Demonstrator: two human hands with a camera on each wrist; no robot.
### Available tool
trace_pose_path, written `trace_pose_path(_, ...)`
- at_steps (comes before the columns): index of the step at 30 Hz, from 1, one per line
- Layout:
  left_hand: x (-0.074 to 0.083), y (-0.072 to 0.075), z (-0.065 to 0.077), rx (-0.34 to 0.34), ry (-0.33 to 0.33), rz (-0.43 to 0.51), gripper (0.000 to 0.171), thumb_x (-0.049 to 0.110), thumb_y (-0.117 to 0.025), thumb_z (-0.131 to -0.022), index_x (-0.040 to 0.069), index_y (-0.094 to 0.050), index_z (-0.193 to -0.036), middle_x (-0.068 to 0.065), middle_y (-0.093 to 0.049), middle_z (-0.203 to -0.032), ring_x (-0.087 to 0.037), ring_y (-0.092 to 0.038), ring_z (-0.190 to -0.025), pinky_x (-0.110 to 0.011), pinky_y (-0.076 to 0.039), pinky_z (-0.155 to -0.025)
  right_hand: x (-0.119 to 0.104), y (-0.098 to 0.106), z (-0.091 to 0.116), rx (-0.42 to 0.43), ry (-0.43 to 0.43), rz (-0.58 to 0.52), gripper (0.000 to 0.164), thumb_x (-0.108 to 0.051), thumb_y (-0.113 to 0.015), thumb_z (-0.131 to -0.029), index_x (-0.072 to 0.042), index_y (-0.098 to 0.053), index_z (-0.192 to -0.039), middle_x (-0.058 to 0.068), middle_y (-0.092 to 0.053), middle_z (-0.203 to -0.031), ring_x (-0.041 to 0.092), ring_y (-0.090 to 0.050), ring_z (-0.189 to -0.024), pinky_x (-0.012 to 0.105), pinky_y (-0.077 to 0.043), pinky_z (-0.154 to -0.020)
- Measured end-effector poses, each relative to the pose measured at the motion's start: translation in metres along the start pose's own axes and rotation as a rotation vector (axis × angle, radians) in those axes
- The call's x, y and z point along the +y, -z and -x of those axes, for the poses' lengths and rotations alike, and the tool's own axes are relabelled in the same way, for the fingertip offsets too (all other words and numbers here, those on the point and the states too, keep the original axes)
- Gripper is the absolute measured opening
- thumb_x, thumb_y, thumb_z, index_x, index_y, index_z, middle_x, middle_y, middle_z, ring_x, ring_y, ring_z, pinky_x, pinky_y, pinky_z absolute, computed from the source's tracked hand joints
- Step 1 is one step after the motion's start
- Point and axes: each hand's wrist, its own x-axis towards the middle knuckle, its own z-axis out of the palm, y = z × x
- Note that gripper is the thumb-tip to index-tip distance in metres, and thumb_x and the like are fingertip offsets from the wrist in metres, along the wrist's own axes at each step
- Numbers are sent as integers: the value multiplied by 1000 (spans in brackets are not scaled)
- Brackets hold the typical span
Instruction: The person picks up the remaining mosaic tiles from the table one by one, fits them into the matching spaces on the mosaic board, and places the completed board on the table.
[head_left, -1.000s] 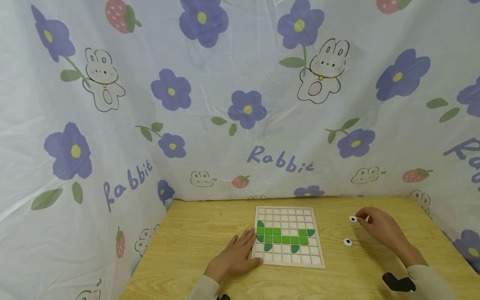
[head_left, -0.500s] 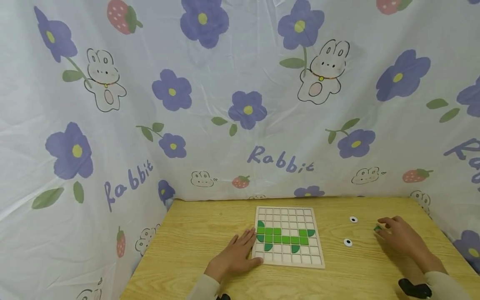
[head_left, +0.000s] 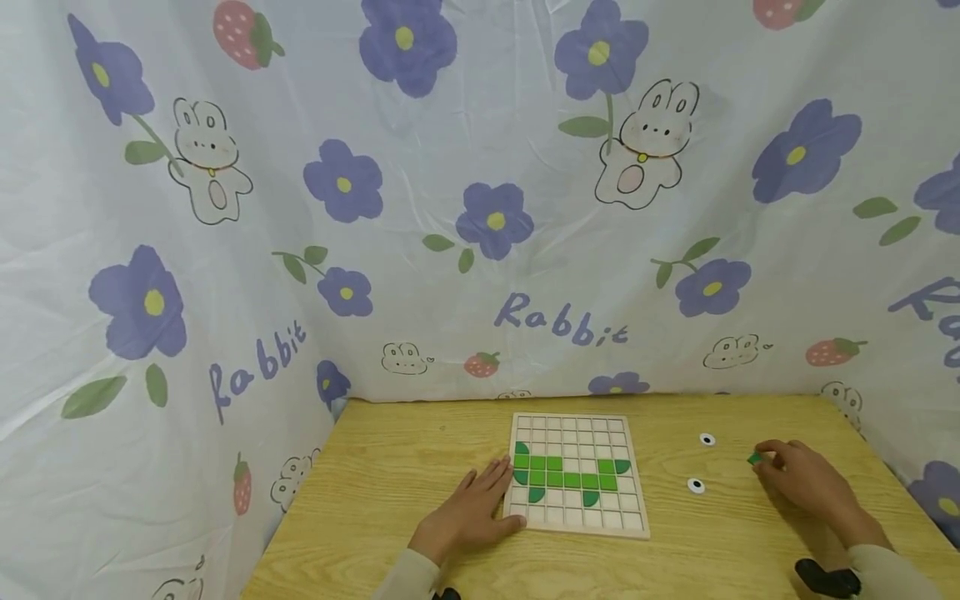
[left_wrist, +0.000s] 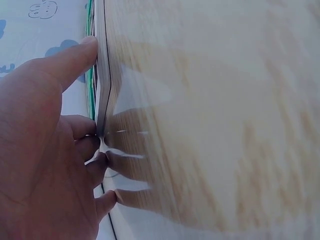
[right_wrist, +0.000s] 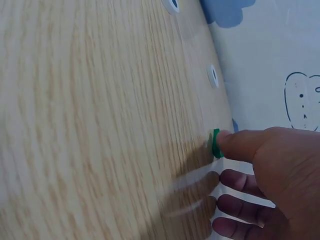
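My left hand [head_left: 468, 508] lies with straight fingers along the left edge of a square wooden grid board [head_left: 570, 423]. Light-green square tiles [head_left: 555, 477] and dark-green rounded tiles [head_left: 536, 494] fill some of its cells. At the right of the table, thumb and fingertips of my right hand [head_left: 806, 479] pinch a small dark-green tile [head_left: 754, 458]. In the right wrist view the thumb covers part of this green tile [right_wrist: 216, 144], close over the wood. Two white eye-shaped discs, one farther back [head_left: 707, 439] and one nearer [head_left: 696, 485], lie between board and right hand.
The wooden table [head_left: 397, 442] runs back to a white curtain [head_left: 420, 350] printed with flowers and rabbits, which also hangs at both sides. A black wrist strap [head_left: 825, 577] shows below the right hand, beside a pale sleeve [head_left: 888, 575].
The right hand has left the farther eye disc on the table and moved right to a dark-green tile, where its fingers have closed. The left hand and board stay put.
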Motion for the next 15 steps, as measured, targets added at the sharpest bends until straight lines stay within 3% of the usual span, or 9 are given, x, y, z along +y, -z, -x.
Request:
trace_pose_path(7, 0, 0, 0, 8, -6, -4, 91, 66, -49, -106, 12, -18, -173, -3, -12, -181, -26, -13, -168, -59, -17, -134, 0, -2, -4, -21, -49, -49, 30, -21, -67, -104, 5, -64, -119, 16, -70, -100, 32, -69, -87, 52, -58, -72)
trace_pose_path(15, -1, -1, 0, 13, -7, 2, 91, 65, -50, -106, 12, -18, -173, -3, -12, -181, -26, -13, -168, -59, -17, -134, -1, -4, -7, -14, -59, -77, 29, -19, -67, -103, 5, -61, -117, 16, -70, -99, 28, -68, -85, 45, -56, -68)
